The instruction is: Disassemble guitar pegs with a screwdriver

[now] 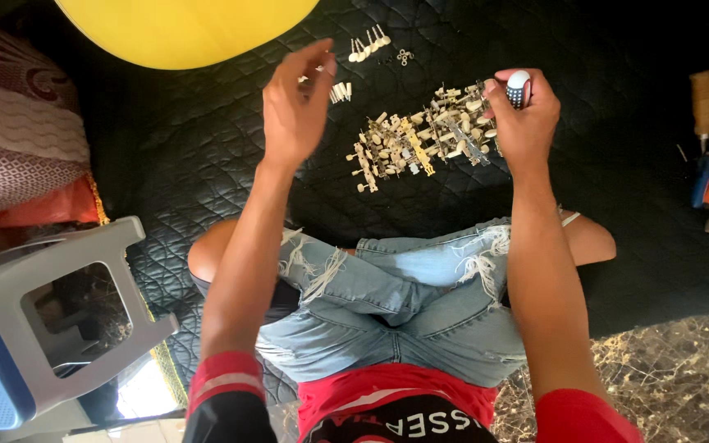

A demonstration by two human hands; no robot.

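Hands hover over a black quilted mat in the head view. The right hand has its fingers clamped on a tool handle, white-topped with a dark dotted grip, held upright just above the right end of a heap of cream and brass tuning pegs. The left hand is raised, fingers pinched together on a small pale piece that is too small to tell. A yellow guitar body lies beyond; a grey stool stands left.

packages: none | labels: none | signs: none | screens: none in view
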